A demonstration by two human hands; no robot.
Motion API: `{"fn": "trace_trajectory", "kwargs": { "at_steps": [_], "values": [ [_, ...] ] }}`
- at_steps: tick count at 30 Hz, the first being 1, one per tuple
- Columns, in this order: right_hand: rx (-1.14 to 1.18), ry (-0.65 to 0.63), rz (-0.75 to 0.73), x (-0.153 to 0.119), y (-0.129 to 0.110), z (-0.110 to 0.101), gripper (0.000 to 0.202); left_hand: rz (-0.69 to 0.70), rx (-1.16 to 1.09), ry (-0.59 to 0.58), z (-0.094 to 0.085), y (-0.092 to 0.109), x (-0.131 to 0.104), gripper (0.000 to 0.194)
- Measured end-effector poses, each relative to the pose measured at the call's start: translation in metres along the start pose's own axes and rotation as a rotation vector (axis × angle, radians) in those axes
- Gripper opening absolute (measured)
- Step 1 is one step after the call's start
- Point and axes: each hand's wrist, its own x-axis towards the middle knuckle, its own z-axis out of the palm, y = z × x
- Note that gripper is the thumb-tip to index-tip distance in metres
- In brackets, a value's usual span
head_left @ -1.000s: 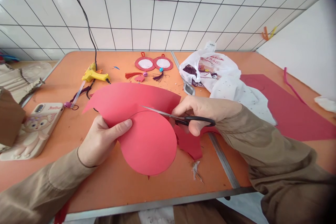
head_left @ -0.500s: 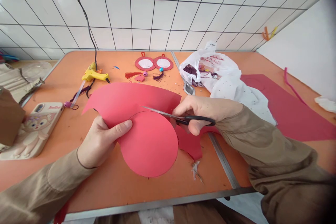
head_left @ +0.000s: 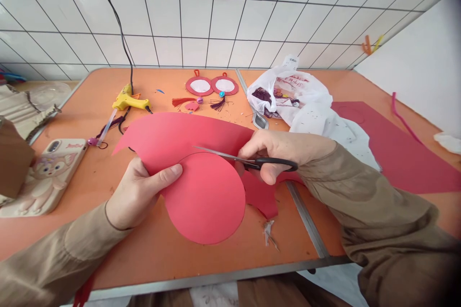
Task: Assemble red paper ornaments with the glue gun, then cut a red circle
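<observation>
My left hand [head_left: 139, 189] pinches a sheet of red paper [head_left: 209, 196], thumb on top and fingers hidden underneath. A large round piece hangs from the sheet, cut free along its lower and right edges. A thin drawn line curves on from the cut toward my left thumb. In my right hand [head_left: 264, 156] are black-handled scissors [head_left: 276, 162], their blades lying across the paper at the top of the circle. Fingers of the right hand sit in the handle loops. Beneath it, a red paper offcut [head_left: 264, 196] droops to the table.
On the orange table [head_left: 151, 259] lie a yellow glue gun [head_left: 131, 101], a phone in a cartoon case [head_left: 48, 175], two red rings with white centres [head_left: 200, 86], small tassels [head_left: 219, 104] and a white plastic bag [head_left: 298, 93]. More red paper [head_left: 403, 153] lies at the right.
Both hands, the paper and the scissors keep nearly the same positions. The whole view has shifted very slightly.
</observation>
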Motion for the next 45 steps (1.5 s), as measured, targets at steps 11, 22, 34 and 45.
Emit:
{"fn": "trace_trajectory", "kwargs": {
  "at_steps": [11,22,34,45],
  "values": [
    [0.010,-0.004,-0.002,-0.0014,-0.0018,0.0010,0.065,0.005,-0.031,-0.040,-0.0029,-0.0025,0.0019,0.021],
    [0.018,0.000,0.027,-0.0024,-0.0049,0.0016,0.065,-0.016,-0.070,-0.054,-0.0020,-0.0031,0.0028,0.021],
    [0.004,-0.002,0.037,-0.0028,-0.0054,0.0020,0.066,-0.030,-0.093,-0.033,-0.0009,-0.0026,0.0025,0.022],
    [0.000,-0.008,0.042,-0.0028,-0.0046,0.0018,0.065,-0.043,-0.074,-0.040,-0.0024,-0.0026,0.0024,0.021]
  ]
}}
